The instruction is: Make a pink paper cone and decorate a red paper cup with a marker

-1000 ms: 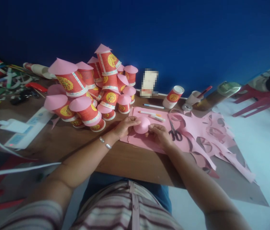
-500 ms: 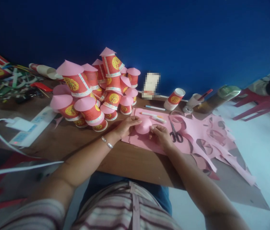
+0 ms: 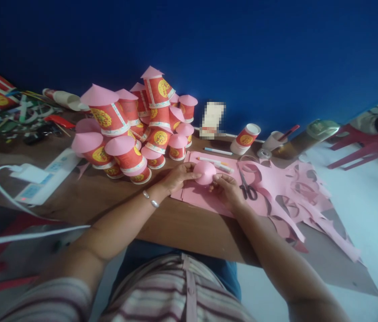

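"While both hands are on the pink paper cone (image 3: 205, 172), which step is this?"

"Shaping or closing it, I'd judge. The left hand (image 3: 181, 177) is nearly closed, pinching the left side between thumb and fingers; the right hand (image 3: 227, 190) has the lower right edge in a similarly narrow pinch."

"And the cone sits where?"

"Over the pink sheets (image 3: 192, 195), between the capped red cups (image 3: 126, 156) and the scissors (image 3: 249, 192)."

"Is its seam fastened?"

"Can't tell; it's too small and soft to make out."

"So what does the next move call for?"

"Light, even pressure, I'd say: secure the overlap if it's loose, keep the rim round and don't crush the tip."
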A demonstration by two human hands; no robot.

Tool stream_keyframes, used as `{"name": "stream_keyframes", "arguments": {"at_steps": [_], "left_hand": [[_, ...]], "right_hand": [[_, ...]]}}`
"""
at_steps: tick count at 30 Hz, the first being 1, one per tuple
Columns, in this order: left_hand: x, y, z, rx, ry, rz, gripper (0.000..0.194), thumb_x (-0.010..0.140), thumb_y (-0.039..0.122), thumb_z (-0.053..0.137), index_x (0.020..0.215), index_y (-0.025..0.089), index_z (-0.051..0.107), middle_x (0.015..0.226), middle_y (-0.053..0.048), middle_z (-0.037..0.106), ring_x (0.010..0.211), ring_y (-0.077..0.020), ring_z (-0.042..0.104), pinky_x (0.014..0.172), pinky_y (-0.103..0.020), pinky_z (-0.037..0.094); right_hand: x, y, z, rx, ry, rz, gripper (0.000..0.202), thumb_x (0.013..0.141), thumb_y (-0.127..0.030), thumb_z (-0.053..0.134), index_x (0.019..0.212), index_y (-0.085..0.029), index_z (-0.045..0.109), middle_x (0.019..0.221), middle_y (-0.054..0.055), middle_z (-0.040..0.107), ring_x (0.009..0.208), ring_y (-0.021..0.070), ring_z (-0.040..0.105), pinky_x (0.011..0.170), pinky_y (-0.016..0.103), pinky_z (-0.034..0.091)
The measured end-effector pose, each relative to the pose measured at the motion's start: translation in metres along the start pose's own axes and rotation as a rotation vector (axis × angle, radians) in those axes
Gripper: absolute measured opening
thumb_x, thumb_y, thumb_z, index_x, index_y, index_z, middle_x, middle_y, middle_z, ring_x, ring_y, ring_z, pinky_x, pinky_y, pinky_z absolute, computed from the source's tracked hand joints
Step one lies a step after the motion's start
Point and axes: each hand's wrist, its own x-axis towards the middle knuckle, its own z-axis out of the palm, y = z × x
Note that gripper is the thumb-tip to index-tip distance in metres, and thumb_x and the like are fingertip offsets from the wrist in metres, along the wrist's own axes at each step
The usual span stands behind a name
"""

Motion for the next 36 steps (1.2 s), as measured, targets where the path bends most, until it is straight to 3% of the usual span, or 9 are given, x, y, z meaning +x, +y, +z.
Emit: {"name": "stream_keyframes", "arguments": {"at_steps": [9, 21, 27, 32, 36], "left_hand": [[0.0004, -0.0018, -0.0068, -0.076, 0.039, -0.03, 0.048, 0.067, 0.039, 0.096, 0.099, 0.013, 0.072, 0.087, -0.006, 0.075, 0.075, -0.0161, 0.069, 0.073, -0.03, 0.057], [0.0019, -0.0002, -0.0002, -0.042, 0.062, 0.061, 0.053, 0.057, 0.029, 0.101, 0.099, 0.011, 0.075, 0.097, -0.008, 0.078, 0.089, -0.0177, 0.071, 0.084, -0.03, 0.053], [0.0018, 0.0, 0.0007, -0.062, 0.048, 0.05, 0.052, 0.056, 0.029, 0.102, 0.097, 0.011, 0.075, 0.093, -0.006, 0.078, 0.084, -0.0159, 0.069, 0.083, -0.029, 0.052], [0.001, 0.0001, -0.0006, -0.106, 0.072, -0.022, 0.052, 0.057, 0.037, 0.102, 0.094, 0.012, 0.075, 0.085, -0.004, 0.076, 0.076, -0.0141, 0.067, 0.073, -0.027, 0.052], [0.0008, 0.001, 0.0008, -0.085, 0.073, 0.006, 0.053, 0.055, 0.034, 0.102, 0.095, 0.012, 0.075, 0.091, -0.006, 0.077, 0.08, -0.0149, 0.069, 0.076, -0.027, 0.052]], "right_hand": [[0.0024, 0.001, -0.0038, 0.041, -0.036, -0.017, 0.037, 0.069, -0.044, 0.097, 0.07, -0.019, 0.069, 0.06, -0.003, 0.065, 0.054, 0.0109, 0.064, 0.053, 0.021, 0.055], [0.0019, 0.002, -0.0038, 0.058, -0.04, 0.0, 0.036, 0.069, -0.042, 0.098, 0.071, -0.019, 0.071, 0.062, -0.002, 0.068, 0.054, 0.0106, 0.064, 0.053, 0.021, 0.054], [0.0023, 0.0027, -0.0047, 0.053, -0.029, -0.004, 0.034, 0.07, -0.04, 0.097, 0.072, -0.019, 0.07, 0.062, -0.002, 0.067, 0.054, 0.0112, 0.064, 0.053, 0.023, 0.055], [0.0009, 0.0014, -0.0025, 0.048, -0.016, 0.008, 0.038, 0.066, -0.044, 0.099, 0.07, -0.019, 0.07, 0.061, -0.003, 0.066, 0.054, 0.0101, 0.063, 0.055, 0.021, 0.055], [0.0002, 0.0027, -0.0025, -0.015, 0.005, 0.007, 0.041, 0.064, -0.048, 0.099, 0.072, -0.02, 0.071, 0.06, -0.002, 0.068, 0.052, 0.0109, 0.063, 0.051, 0.021, 0.051]]}}
